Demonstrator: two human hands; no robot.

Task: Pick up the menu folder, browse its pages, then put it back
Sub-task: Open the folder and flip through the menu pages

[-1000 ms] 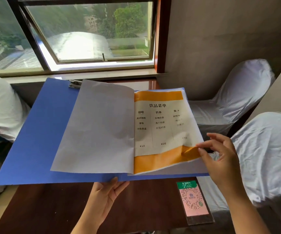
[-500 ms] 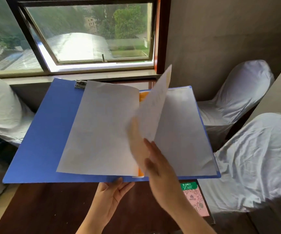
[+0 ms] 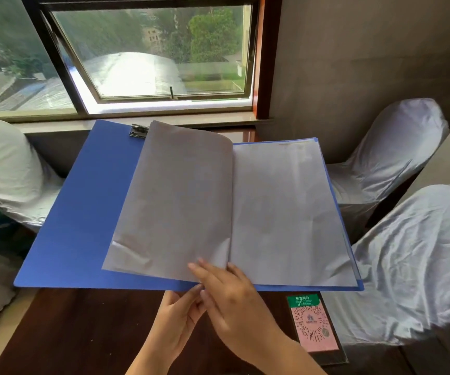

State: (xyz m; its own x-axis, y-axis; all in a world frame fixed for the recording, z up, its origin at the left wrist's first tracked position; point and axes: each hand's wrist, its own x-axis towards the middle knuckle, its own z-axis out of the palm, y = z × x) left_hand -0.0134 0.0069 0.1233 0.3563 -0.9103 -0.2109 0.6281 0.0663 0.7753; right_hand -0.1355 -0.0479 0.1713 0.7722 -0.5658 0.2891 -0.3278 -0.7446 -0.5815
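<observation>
The blue menu folder [image 3: 83, 212] is held open above a dark wooden table [image 3: 83, 334], with a metal clip [image 3: 138, 130] at its top. Both visible pages are blank: a turned page [image 3: 175, 201] lies on the left and a white page [image 3: 286, 212] on the right. My left hand [image 3: 176, 320] grips the folder's lower edge at the spine from below. My right hand [image 3: 232, 290] rests with its fingers flat on the bottom of the turned page, near the spine.
A pink and green QR-code stand [image 3: 313, 324] lies on the table by the folder's lower right corner. White-covered chairs stand on the left [image 3: 4, 169] and on the right [image 3: 391, 155], [image 3: 418, 255]. A window [image 3: 148, 55] lies straight ahead.
My right hand lifted the printed orange drinks page from the right side and turned it over to the left. That page now lies flat, and only blank pages show.
</observation>
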